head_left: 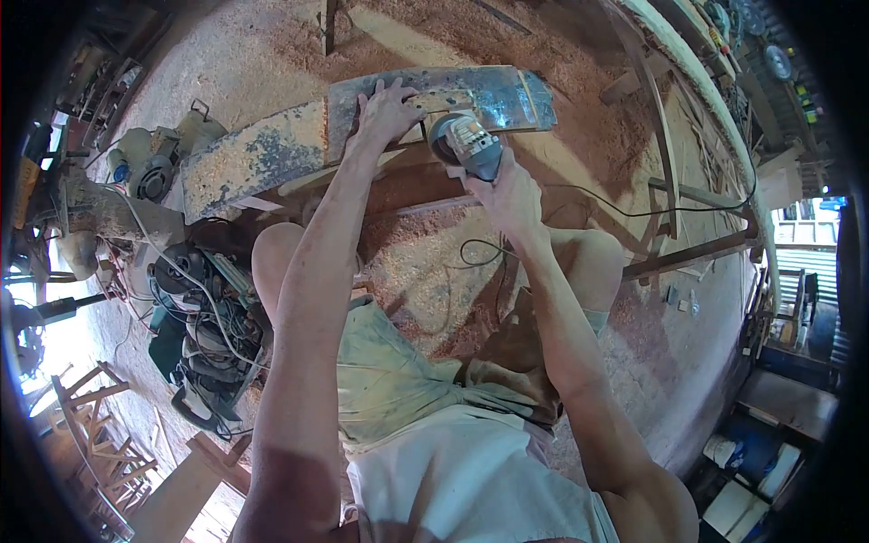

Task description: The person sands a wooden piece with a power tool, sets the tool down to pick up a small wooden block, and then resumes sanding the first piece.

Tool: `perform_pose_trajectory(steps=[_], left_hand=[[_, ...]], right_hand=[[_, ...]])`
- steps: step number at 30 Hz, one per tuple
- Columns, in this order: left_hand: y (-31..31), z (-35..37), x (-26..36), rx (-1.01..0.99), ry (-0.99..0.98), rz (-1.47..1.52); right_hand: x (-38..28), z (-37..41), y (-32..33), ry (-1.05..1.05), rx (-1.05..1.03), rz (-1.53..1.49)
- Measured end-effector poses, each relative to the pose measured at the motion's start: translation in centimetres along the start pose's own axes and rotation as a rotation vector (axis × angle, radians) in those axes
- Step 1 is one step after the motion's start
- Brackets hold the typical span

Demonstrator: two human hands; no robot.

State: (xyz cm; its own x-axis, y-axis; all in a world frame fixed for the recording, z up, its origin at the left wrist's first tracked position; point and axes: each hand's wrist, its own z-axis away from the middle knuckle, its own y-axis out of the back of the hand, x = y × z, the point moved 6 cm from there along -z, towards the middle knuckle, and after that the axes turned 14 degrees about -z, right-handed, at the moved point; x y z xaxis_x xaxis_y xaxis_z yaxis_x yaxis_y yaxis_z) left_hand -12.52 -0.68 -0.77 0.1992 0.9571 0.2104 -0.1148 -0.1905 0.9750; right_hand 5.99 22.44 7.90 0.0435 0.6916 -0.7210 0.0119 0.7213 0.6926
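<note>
In my right hand [511, 195] is a grey power tool with a round head, an angle grinder by its look [471, 145], its cord trailing down and off to the right. The grinder's head is at the near edge of a small wooden piece [444, 101]. My left hand [387, 113] lies with spread fingers on the long, stained, curved board [253, 156], its thumb side by the small piece's left end. Whether the disc touches the wood cannot be made out.
Sawdust covers the floor [425, 271]. A black cord [634, 214] runs right to a wooden frame [692, 258]. Motors and tangled cables [208, 317] lie at the left, near my knee. Wooden pieces [100, 416] are stacked at the lower left.
</note>
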Motion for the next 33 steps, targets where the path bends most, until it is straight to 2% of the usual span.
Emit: perform_pose_trajectory(steps=[15, 21, 27, 33], left_hand=[[0.4, 0.2, 0.2, 0.012, 0.018, -0.003], [0.4, 0.2, 0.5, -0.006, 0.014, -0.010], [0.8, 0.4, 0.7, -0.024, 0.038, 0.025], [0.4, 0.4, 0.7, -0.024, 0.056, 0.027]], right_hand=[[2.7, -0.6, 1.8, -0.125, 0.120, 0.002], [0.4, 0.6, -0.2, -0.021, 0.001, 0.006], [1.3, -0.2, 0.9, -0.100, 0.097, 0.023], [-0.5, 0.5, -0.7, 0.020, 0.016, 0.025]])
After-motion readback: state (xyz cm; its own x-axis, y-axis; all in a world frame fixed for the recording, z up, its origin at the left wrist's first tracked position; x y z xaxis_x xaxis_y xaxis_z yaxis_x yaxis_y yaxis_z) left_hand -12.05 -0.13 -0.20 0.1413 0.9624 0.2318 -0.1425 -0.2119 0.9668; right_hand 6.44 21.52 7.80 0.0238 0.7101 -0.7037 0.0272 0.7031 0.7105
